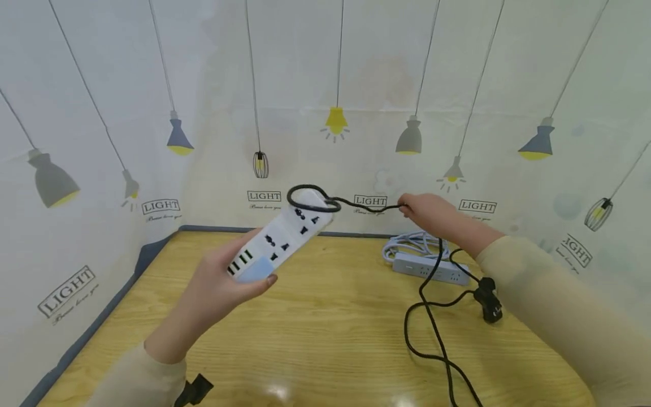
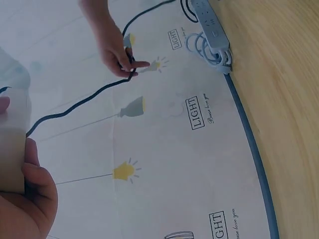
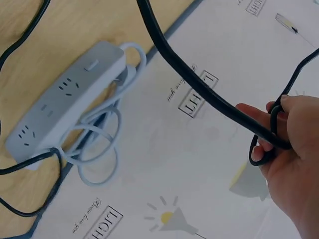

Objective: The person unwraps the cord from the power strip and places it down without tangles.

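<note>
My left hand [image 1: 216,282] grips the lower end of a white power strip [image 1: 282,234], raised and tilted above the table, its sockets and USB ports facing me. A black cord [image 1: 366,209] loops around the strip's upper end. From there it runs right to my right hand [image 1: 429,212], whose fingers pinch it. In the right wrist view the cord makes a small loop at the fingers [image 3: 269,119]. Below that hand, more of the cord hangs down and lies in loose bends, with a black plug [image 1: 488,299] at the table's right.
A second, bluish-grey power strip [image 1: 429,267] with its coiled pale cable [image 1: 402,244] lies at the back right of the wooden table [image 1: 305,339]. A lamp-printed sheet [image 1: 305,85] stands behind and at the sides. A black object [image 1: 195,389] shows beside the left sleeve.
</note>
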